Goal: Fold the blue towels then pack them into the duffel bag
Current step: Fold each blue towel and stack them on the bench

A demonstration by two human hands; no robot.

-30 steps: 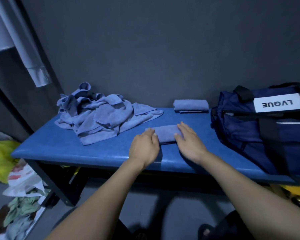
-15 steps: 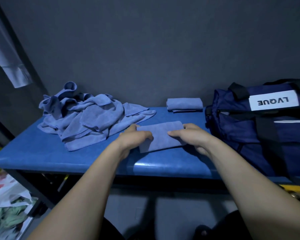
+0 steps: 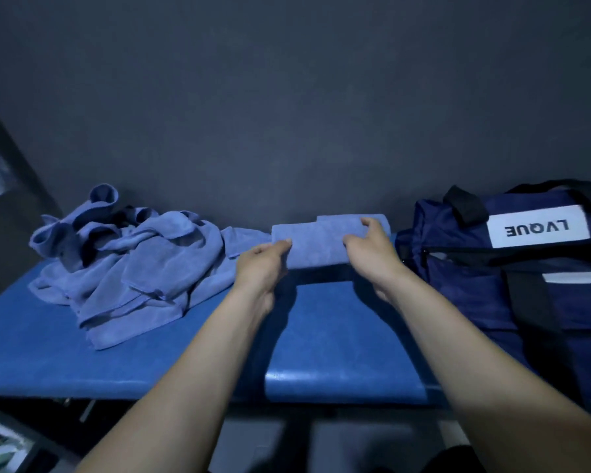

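Left hand (image 3: 263, 264) and right hand (image 3: 369, 254) pinch ends of soft rectangular folded towel (image 3: 316, 245) between their fingers, rumpled terry towel pile (image 3: 127, 264) leftward, nylon duffel bag (image 3: 512, 278) rightward

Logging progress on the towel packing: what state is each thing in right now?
Held towel: folded, lifted off the bench, gripped at both ends.
Second towel: folded, mostly hidden behind it.
Pile: unfolded, crumpled.
Bag: zipper state unclear.
Left hand: holds towel.
Right hand: holds towel.

Bare bench (image 3: 338, 370) lies between towel pile (image 3: 127, 268) and duffel bag (image 3: 512, 295).
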